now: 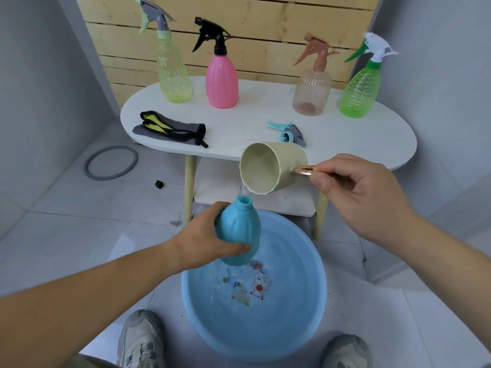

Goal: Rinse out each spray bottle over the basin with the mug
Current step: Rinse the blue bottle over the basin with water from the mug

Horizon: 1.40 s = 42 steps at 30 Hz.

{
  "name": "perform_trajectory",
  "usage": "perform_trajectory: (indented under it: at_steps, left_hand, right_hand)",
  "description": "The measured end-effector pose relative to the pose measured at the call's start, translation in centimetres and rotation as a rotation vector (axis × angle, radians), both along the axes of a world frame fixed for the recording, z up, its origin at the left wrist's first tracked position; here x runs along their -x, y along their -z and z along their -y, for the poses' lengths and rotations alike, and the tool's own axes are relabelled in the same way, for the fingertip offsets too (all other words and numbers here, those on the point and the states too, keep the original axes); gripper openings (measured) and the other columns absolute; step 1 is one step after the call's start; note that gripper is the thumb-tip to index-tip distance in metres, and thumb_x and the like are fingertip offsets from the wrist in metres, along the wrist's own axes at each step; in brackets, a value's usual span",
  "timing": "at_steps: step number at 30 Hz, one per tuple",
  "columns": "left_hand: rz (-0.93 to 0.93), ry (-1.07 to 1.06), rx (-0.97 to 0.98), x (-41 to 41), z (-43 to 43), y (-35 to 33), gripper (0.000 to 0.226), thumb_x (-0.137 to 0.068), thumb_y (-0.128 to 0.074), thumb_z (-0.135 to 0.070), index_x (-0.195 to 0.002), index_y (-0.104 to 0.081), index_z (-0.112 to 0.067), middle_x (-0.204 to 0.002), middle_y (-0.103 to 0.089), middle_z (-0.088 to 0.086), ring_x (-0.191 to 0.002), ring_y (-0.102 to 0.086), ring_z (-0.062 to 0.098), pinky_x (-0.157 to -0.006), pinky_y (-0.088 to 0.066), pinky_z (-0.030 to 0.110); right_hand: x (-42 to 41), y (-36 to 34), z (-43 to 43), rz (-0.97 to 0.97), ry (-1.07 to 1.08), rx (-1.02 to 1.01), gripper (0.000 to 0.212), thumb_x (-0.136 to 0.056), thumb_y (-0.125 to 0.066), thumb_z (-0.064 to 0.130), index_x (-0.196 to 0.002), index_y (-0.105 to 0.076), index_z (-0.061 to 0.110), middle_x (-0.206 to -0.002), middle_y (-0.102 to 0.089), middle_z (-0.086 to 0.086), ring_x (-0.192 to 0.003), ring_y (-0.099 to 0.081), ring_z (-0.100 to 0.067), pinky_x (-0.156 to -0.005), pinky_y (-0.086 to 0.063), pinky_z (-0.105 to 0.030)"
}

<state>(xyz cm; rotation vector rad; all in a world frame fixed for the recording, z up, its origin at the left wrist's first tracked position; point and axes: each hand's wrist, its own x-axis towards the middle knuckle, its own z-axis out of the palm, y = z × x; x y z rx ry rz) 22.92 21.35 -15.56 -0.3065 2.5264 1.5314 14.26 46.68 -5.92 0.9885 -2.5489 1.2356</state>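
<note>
Water falls in a thin stream from the tipped mug (271, 168) toward the open neck of the blue bottle (237, 232). The right hand (356, 192) pinches the mug's metal handle (304, 171) between thumb and curled fingers, with the mug's mouth turned left and down. The left hand (207, 245) is wrapped closed around the bottle's lower body, thumb across the front, holding it roughly upright, leaning a little, above the far left part of the basin (313, 314). The basin sits on the floor between the person's two shoes and holds shallow water over a cartoon print.

Behind it stands the white table (249, 115). Along its far edge stand four capped spray bottles: yellow-green (174, 73) at the left, pink (221, 78) next to it, then brown (312, 88) and green (360, 88) toward the right end. A blue spray head (288, 132) lies loose near the front edge, just behind the mug. A grey cloth (170, 128) lies at the front left corner.
</note>
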Motion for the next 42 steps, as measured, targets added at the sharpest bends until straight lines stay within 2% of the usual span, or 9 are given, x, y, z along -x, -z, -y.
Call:
perform_trajectory:
  at_steps: [3,12,17,22,26,30,33,38,42]
  left_hand:
    - [0.005,-0.004,-0.013,0.01,-0.14,-0.04,0.068,-0.071,-0.093,-0.029,-0.121,-0.048,-0.042,-0.111,-0.065,-0.016,-0.1,-0.066,0.0,-0.078,-0.059,0.019]
    - [0.001,-0.011,-0.029,0.33,-0.26,0.06,0.07,-0.07,-0.093,-0.029,-0.125,-0.05,-0.038,-0.112,-0.066,-0.014,-0.102,-0.066,0.003,-0.078,-0.059,0.02]
    - [0.0,-0.01,-0.014,0.45,-0.3,0.1,0.07,-0.071,-0.092,-0.03,-0.124,-0.048,-0.039,-0.111,-0.065,-0.015,-0.102,-0.065,0.003,-0.077,-0.058,0.02]
    - [-0.007,-0.014,-0.008,0.49,-0.4,0.16,0.069,-0.07,-0.092,-0.03,-0.123,-0.049,-0.039,-0.11,-0.064,-0.016,-0.1,-0.065,0.002,-0.074,-0.057,0.017]
    - [-0.004,-0.02,-0.015,0.5,-0.39,0.28,0.07,-0.07,-0.093,-0.029,-0.125,-0.05,-0.036,-0.111,-0.065,-0.014,-0.101,-0.065,0.003,-0.078,-0.059,0.02]
    - [-0.001,-0.02,-0.014,0.57,-0.33,0.37,0.071,-0.069,-0.093,-0.03,-0.127,-0.051,-0.035,-0.111,-0.066,-0.012,-0.103,-0.066,0.006,-0.081,-0.06,0.025]
    - [-0.004,-0.013,-0.012,0.56,-0.43,0.28,0.07,-0.07,-0.093,-0.031,-0.126,-0.05,-0.036,-0.111,-0.064,-0.014,-0.102,-0.065,0.004,-0.076,-0.058,0.02]
    - [0.001,-0.008,-0.008,0.61,-0.52,0.24,0.07,-0.071,-0.093,-0.031,-0.125,-0.049,-0.038,-0.109,-0.062,-0.018,-0.102,-0.064,0.003,-0.077,-0.058,0.02]
    - [0.003,-0.003,-0.018,0.67,-0.55,0.21,0.071,-0.071,-0.092,-0.031,-0.126,-0.048,-0.037,-0.11,-0.061,-0.018,-0.101,-0.064,0.001,-0.073,-0.057,0.017]
  right_hand:
    - [-0.04,-0.15,-0.02,-0.031,-0.004,-0.013,0.012,-0.094,-0.065,0.015,-0.088,-0.07,0.024,-0.078,-0.062,0.013,-0.077,-0.056,0.002,-0.07,-0.036,-0.004]
    - [0.39,0.13,-0.15,-0.082,-0.014,-0.002,0.017,-0.09,-0.06,0.025,-0.092,-0.074,0.016,-0.083,-0.061,0.015,-0.083,-0.059,-0.002,-0.076,-0.037,-0.006]
    - [0.44,0.3,-0.19,-0.113,-0.035,0.007,0.012,-0.09,-0.061,0.023,-0.095,-0.073,0.022,-0.084,-0.06,0.017,-0.083,-0.059,0.0,-0.077,-0.038,-0.007]
    - [0.55,0.36,-0.28,-0.166,-0.031,-0.019,0.015,-0.091,-0.061,0.024,-0.094,-0.074,0.016,-0.084,-0.061,0.011,-0.084,-0.059,-0.004,-0.076,-0.044,-0.018]
    - [0.53,0.4,-0.26,-0.207,-0.034,-0.029,0.015,-0.09,-0.062,0.023,-0.095,-0.074,0.015,-0.087,-0.058,0.019,-0.084,-0.057,0.002,-0.072,-0.046,-0.02]
    - [0.51,0.38,-0.31,-0.253,-0.046,-0.057,0.016,-0.091,-0.062,0.023,-0.095,-0.074,0.013,-0.088,-0.058,0.013,-0.084,-0.057,-0.004,-0.078,-0.046,-0.018]
    - [0.4,0.31,-0.27,-0.277,-0.063,-0.065,0.021,-0.092,-0.059,0.028,-0.096,-0.074,0.014,-0.09,-0.059,0.011,-0.087,-0.06,-0.011,-0.082,-0.048,-0.023]
    - [0.48,0.43,-0.36,-0.328,-0.077,-0.089,0.023,-0.093,-0.058,0.029,-0.097,-0.074,0.012,-0.093,-0.064,0.003,-0.089,-0.062,-0.021,-0.08,-0.051,-0.036]
    - [0.53,0.53,-0.42,-0.381,-0.091,-0.11,0.023,-0.093,-0.058,0.028,-0.096,-0.074,0.011,-0.093,-0.065,-0.002,-0.091,-0.061,-0.026,-0.081,-0.048,-0.034]
